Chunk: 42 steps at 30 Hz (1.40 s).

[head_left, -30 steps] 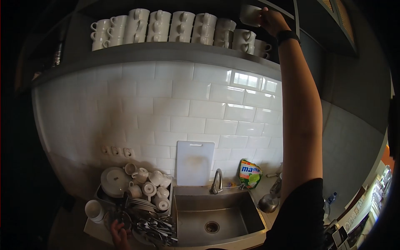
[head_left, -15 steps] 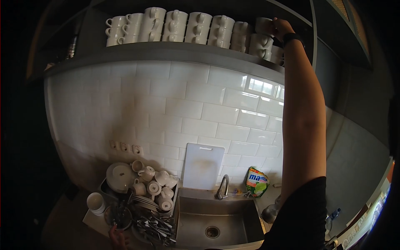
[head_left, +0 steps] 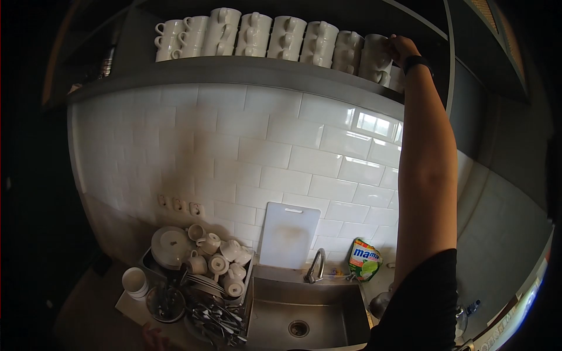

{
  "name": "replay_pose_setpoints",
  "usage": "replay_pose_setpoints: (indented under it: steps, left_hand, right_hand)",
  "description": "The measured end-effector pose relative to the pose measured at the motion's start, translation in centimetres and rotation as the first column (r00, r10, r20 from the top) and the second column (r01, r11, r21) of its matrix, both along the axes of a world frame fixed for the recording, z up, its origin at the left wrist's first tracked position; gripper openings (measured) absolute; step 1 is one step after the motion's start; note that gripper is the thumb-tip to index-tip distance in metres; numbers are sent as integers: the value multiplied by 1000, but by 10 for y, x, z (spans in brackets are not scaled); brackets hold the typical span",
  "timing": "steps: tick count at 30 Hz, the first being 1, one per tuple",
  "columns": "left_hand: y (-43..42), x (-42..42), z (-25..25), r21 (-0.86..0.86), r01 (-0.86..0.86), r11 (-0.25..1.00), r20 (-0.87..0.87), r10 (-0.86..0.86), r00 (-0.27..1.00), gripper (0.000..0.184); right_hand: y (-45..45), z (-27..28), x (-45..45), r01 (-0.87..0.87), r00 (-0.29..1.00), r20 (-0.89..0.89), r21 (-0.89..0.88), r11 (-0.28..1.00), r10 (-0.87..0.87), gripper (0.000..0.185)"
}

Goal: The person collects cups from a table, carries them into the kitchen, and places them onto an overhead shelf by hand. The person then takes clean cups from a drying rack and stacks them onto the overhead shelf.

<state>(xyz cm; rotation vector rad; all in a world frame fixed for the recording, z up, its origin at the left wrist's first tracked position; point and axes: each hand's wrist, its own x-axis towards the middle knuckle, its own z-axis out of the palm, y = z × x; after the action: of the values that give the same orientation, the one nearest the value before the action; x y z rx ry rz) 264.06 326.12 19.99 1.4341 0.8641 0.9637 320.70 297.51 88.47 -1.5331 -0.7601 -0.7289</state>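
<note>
White mug (head_left: 374,45) comes down onto the shelf's right-hand stack (head_left: 369,71), adding a tier, right hand (head_left: 404,50) keeping its grip; left hand's (head_left: 154,338) grip unclear.

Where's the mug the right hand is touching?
At the head view's upper right: the mug is atop another mug on the shelf, beside the right hand.

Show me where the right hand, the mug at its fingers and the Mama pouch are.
Right hand (head_left: 403,50): head view, middle of the hand.
Mug (head_left: 374,47): head view, its side wall.
Mama pouch (head_left: 365,261): head view, its printed front.
</note>
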Motion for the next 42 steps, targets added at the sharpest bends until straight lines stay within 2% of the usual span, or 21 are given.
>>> replay_pose_setpoints:
  steps: [1, 4, 7, 13, 16, 19, 22, 25, 28, 31, 34, 38, 40, 42]
  left_hand:
    - [1, 0, -1, 7, 0, 1000, 1, 0, 1000, 55]
    - [-2, 2, 5, 50, -15, 999, -19, 16, 1000, 56]
    - [-1, 0, 2, 46, -16, 999, -32, 18, 999, 57]
    - [-9, -4, 17, 28, -57, 998, -44, 58, 997, 57]
    - [-4, -5, 10, 28, -56, 998, -49, 57, 997, 58]
    - [-3, -5, 5, 49, -38, 998, -45, 40, 998, 59]
    - [-6, -5, 0, 5, -37, 999, 6, 37, 999, 60]
    - [-5, -10, -4, 8, -58, 998, -42, 58, 997, 61]
    - [-4, -14, -9, 108, -100, 989, -84, 110, 990, 61]
    - [-9, -20, -2, 71, -109, 991, -71, 114, 991, 61]
    - [-7, -30, -6, 45, -88, 995, -131, 93, 987, 61]
    - [-28, -34, 32, 10, -125, 992, -154, 125, 980, 59]
    - [-26, -40, 31, -13, -129, 992, -139, 126, 982, 58]
    - [-20, -47, 27, -11, -115, 993, -147, 112, 983, 58]
  right_hand:
    - [2, 2, 4, 49, 998, 28, -45, 998, -47, 30]
    - [-3, -21, -26, -17, 998, 51, -66, 998, 20, 31]
    - [5, -42, -62, 45, 998, -46, -2, 999, -45, 28]
    - [6, -37, -44, 146, 989, 12, -66, 987, -146, 25]
    - [9, -37, -40, 196, 980, -10, -5, 981, -196, 25]
    - [7, -51, -60, 157, 987, -46, 34, 987, -155, 31]
    - [2, -47, -56, 182, 981, -58, -63, 981, -186, 37]
    - [3, -46, -51, 446, 895, 96, -127, 886, -437, 36]
    - [1, -45, -44, 526, 843, 244, -182, 831, -480, 39]
    - [0, -44, -52, 439, 898, 65, -226, 870, -436, 38]
    - [-14, -9, 4, 401, 916, 57, -155, 903, -397, 40]
    - [-21, -14, -59, 555, 795, 271, 38, 831, -543, 43]
    - [-25, -21, -99, 550, 756, 367, 94, 830, -542, 43]
    - [-31, -39, -137, 401, 744, 524, 147, 904, -415, 39]
